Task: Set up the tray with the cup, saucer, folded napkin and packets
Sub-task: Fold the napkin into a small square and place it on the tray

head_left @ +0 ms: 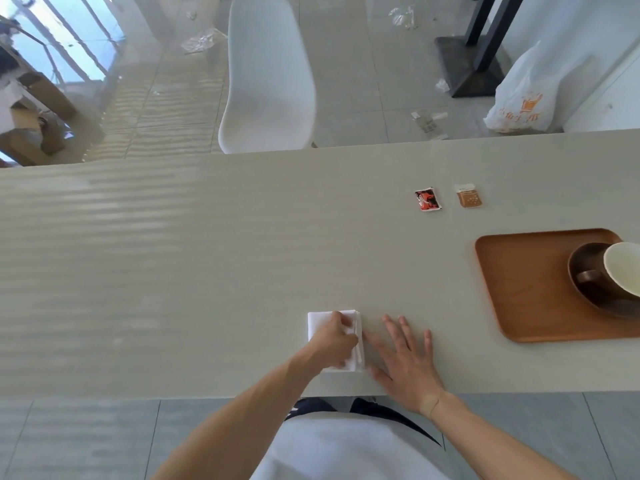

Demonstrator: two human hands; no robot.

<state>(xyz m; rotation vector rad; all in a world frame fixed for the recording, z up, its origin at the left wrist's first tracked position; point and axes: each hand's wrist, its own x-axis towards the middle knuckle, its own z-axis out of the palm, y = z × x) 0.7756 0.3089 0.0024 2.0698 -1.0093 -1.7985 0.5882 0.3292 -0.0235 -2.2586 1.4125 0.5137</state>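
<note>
A folded white napkin [320,323] lies near the table's front edge. My left hand [334,339] rests on top of it, fingers curled over its right edge. My right hand [407,362] lies flat on the table just right of the napkin, fingers spread, holding nothing. A wooden tray [519,289] sits at the right. On it stands a dark saucer [578,271] with a brown cup [620,268] that has a pale inside. A red packet [428,199] and a brown packet [469,195] lie on the table behind the tray, side by side.
The long pale table [173,254] runs across the view. A white chair [268,77] stands behind its far edge. A white plastic bag [526,98] and a black stand base [467,64] are on the floor at the back right.
</note>
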